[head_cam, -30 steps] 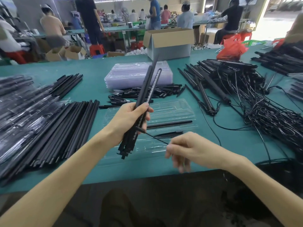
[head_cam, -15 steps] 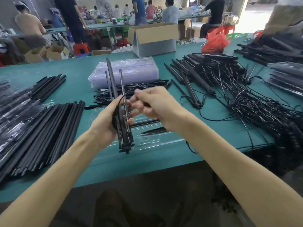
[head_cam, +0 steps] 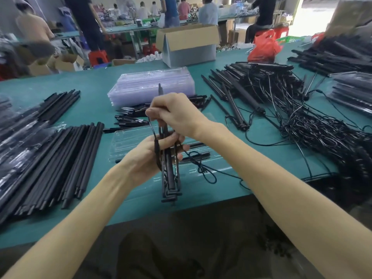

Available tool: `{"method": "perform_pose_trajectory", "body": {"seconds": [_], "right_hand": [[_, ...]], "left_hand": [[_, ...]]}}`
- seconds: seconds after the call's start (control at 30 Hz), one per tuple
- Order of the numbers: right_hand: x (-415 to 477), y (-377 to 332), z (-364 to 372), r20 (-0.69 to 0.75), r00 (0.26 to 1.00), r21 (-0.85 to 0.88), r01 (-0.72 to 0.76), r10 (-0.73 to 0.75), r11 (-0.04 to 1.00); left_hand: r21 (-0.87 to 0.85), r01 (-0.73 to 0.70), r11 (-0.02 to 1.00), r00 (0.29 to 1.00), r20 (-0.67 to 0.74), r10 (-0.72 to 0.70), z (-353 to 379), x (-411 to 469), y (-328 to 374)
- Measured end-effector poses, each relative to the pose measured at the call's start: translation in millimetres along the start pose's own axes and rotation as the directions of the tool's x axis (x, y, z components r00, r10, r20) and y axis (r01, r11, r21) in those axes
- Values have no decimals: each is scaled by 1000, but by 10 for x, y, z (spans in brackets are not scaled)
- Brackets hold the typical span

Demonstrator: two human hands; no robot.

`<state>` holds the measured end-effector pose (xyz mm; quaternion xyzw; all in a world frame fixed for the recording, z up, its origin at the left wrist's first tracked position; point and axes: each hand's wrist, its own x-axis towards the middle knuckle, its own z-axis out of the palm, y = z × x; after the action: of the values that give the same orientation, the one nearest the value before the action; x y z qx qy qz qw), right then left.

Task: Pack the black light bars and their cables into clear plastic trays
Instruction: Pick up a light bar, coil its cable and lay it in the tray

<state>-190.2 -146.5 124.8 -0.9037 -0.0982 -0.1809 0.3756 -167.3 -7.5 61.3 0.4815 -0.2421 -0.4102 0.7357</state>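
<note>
My left hand [head_cam: 147,156] grips a bundle of black light bars [head_cam: 170,178] held almost upright over the table's near edge. My right hand [head_cam: 175,115] sits just above it, fingers curled and pinching the thin black cable [head_cam: 201,168] against the bars. The cable runs down in loose loops to the right of the bundle. Under my hands lies an open clear plastic tray [head_cam: 124,137] with a couple of black bars in its slots. The upper part of the bundle is hidden behind my right hand.
A stack of clear trays [head_cam: 151,85] stands behind. Short black pieces [head_cam: 130,117] lie in front of it. Black rods [head_cam: 56,158] lie in rows at left; light bars with tangled cables [head_cam: 302,121] pile at right. A cardboard box [head_cam: 187,45] and red bag [head_cam: 263,47] stand far back.
My right hand came up from the table's near edge to the bundle and now winds the cable around it. The bars swung from leaning right to nearly upright.
</note>
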Motion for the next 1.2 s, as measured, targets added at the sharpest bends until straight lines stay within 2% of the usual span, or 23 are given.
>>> {"method": "perform_pose_trajectory", "body": {"seconds": [0.1,0.17,0.23,0.3,0.33,0.4,0.47,0.53,0.67,0.8,0.87,0.97,1.07,1.2], "right_hand": [[-129,227,-7,-142,989,97,-26,40,995],[-237,330,-72,-164,980,198,-78,111,977],[-395,411,-163,-19,977,308,-196,212,931],[-597,489,-233,244,936,326,-325,253,888],[-707,522,-258,360,901,341,-369,243,864],[-901,575,-327,480,861,461,-409,166,788],[-1018,582,-411,499,860,618,-437,104,654],[-1060,535,-461,515,853,676,-468,89,570],[-1014,308,-365,567,805,609,-552,173,570],[-806,16,-379,587,803,737,-582,100,343],[-666,-87,-366,534,836,748,-536,126,390],[-482,-197,-282,484,857,737,-509,178,446],[-314,-227,-182,436,875,725,-480,211,494],[-108,-128,-81,276,908,707,-413,315,574]], "left_hand": [[-5,-48,999,990,-137,47,-27,40,32],[12,-115,993,971,-210,114,-77,38,114],[26,-172,985,954,-245,173,-122,34,216],[19,-213,977,947,-243,211,-132,39,298],[15,-229,973,946,-231,227,-125,50,319],[10,-249,968,945,-216,246,-82,105,328],[3,-254,967,944,-217,248,-38,154,314],[-1,-248,969,944,-225,242,8,201,288],[-3,-202,979,933,-303,192,46,236,276],[-16,-124,992,935,-337,112,-48,153,325],[34,-103,994,948,-299,109,-63,94,343],[-10,-151,989,944,-298,141,-131,31,399],[-93,-196,976,923,-353,152,-250,1,450],[-108,-240,965,889,-424,173,-319,-27,443]]}}
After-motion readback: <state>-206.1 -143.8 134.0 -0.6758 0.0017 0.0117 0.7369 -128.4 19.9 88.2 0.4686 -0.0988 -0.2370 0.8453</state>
